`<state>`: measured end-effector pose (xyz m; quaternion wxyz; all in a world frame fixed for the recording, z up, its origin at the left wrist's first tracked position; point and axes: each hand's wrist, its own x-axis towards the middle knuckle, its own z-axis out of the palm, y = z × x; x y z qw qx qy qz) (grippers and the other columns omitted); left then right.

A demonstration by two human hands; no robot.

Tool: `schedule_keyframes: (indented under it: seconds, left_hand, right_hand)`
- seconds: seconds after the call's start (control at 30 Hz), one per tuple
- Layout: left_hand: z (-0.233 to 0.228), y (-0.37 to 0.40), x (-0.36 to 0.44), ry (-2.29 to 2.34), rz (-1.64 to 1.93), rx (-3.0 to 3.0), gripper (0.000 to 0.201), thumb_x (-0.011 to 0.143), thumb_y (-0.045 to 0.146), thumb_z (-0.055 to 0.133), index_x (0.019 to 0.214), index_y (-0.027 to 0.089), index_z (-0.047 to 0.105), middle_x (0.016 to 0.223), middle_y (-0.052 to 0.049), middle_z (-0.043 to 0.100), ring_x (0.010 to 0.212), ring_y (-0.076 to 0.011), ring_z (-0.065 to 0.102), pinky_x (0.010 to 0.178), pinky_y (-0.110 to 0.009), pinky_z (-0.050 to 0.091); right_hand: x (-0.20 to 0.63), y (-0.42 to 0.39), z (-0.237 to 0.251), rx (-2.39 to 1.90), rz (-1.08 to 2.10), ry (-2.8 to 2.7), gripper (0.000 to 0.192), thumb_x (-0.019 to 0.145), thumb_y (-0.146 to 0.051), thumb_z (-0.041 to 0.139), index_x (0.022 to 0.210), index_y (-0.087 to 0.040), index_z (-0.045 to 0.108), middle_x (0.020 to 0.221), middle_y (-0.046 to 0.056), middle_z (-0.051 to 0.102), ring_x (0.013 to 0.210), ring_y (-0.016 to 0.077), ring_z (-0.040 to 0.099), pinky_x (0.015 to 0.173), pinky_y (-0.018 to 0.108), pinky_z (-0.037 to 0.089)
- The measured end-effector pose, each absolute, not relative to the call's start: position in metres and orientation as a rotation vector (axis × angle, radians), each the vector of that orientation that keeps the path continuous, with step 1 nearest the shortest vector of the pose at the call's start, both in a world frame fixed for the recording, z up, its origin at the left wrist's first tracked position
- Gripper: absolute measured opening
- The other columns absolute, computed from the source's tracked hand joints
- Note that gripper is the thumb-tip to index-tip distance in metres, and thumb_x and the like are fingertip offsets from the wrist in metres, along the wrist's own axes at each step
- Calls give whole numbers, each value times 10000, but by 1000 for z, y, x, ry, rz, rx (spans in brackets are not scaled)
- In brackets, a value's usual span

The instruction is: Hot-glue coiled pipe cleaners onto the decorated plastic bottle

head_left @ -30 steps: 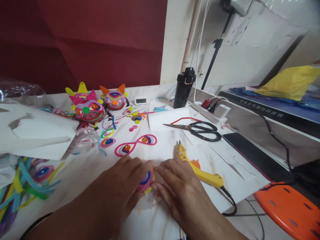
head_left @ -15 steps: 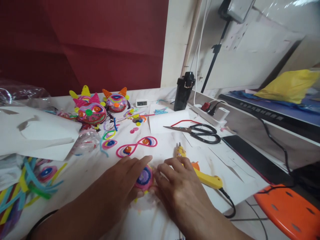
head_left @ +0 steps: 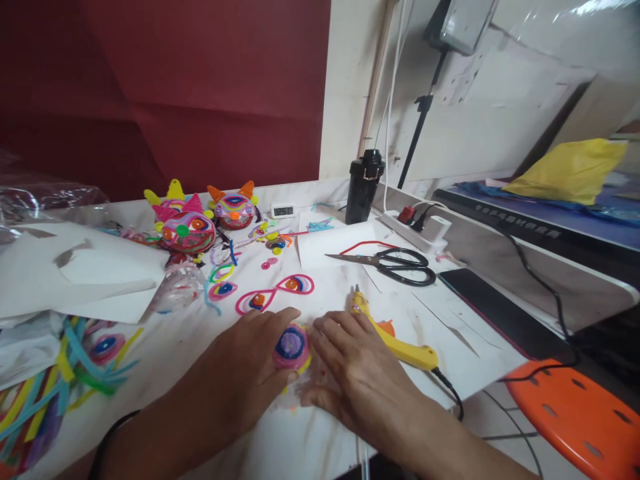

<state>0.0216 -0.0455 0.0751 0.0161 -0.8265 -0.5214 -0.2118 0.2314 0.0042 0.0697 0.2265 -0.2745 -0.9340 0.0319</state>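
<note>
In front of me is a clear plastic ball (head_left: pixel 319 377) bearing a round coil of fuzzy stems (head_left: pixel 291 347), purple in the centre, then blue, with pink and yellow at the edge. My left hand (head_left: pixel 250 353) wraps its left side, thumb below the coil and fingers above. My right hand (head_left: pixel 350 360) curves round the right side, its thumb low on the ball. Both palms hide much of the ball. Just beyond lies a pink looped pair of eye shapes (head_left: pixel 275 293) with orange centres. A yellow hot glue gun (head_left: pixel 407 350) rests right of my right hand.
Black-handled scissors (head_left: pixel 385 263) lie on white paper, with a black bottle (head_left: pixel 363 190) behind. A phone (head_left: pixel 500 313) and power strip (head_left: pixel 413 230) are at the right. Decorated balls (head_left: pixel 185 230) stand at the back left; loose fuzzy stems (head_left: pixel 75 367) lie at the left. An orange stool (head_left: pixel 575 413) stands lower right.
My right hand's fingers and thumb have shifted right, off the coil's edge, exposing more of the clear ball. My left hand stays around the coil. The camera view has turned slightly.
</note>
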Motion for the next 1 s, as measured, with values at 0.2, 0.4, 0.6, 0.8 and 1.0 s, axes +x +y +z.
schedule_keyframes:
  seconds: [0.2, 0.4, 0.6, 0.8, 1.0]
  left_hand:
    - [73, -48, 43, -1658, -650, -2311, 529, 854, 176, 579, 1334, 239, 368, 1052, -121, 740, 920, -355, 760, 680, -486, 650]
    - [69, -47, 42, -1650, -673, -2330, 586, 838, 201, 619, 1363, 236, 362, 1092, -131, 737, 957, -358, 751, 711, -498, 654]
    - [71, -49, 31, -1709, -649, -2554, 523, 910, 187, 541, 1408, 265, 400, 1214, -112, 706, 1094, -336, 693, 892, -531, 597]
    - [79, -31, -5, -1726, -587, -2834, 445, 1004, 220, 504, 1441, 297, 530, 1413, -61, 646, 1274, -267, 611, 1070, -423, 503]
    - [89, -15, -7, -1742, -639, -3099, 348, 1004, 278, 524, 1333, 295, 635, 1191, -33, 651, 1103, -227, 621, 972, -336, 492]
  right_hand:
    - [244, 15, 82, -758, 252, -2722, 482, 846, -225, 844, 1273, -70, 684, 1218, 173, 744, 1117, 377, 659, 1011, 607, 534]
    - [249, 3, 71, -774, 478, -2488, 305, 995, -227, 659, 1266, -91, 690, 1212, 165, 732, 1076, 331, 684, 951, 520, 596]
    - [240, 0, 66, -816, 400, -2475, 230, 1024, -185, 590, 1204, -99, 704, 1138, 152, 748, 1003, 345, 685, 898, 585, 564]
    - [238, 2, 63, -824, 344, -2455, 170, 1012, -177, 610, 1127, -119, 721, 1091, 131, 764, 960, 338, 693, 818, 528, 538]
    - [236, 5, 67, -839, 337, -2509, 143, 1000, -155, 636, 1103, -135, 733, 1036, 113, 762, 914, 307, 676, 842, 510, 517]
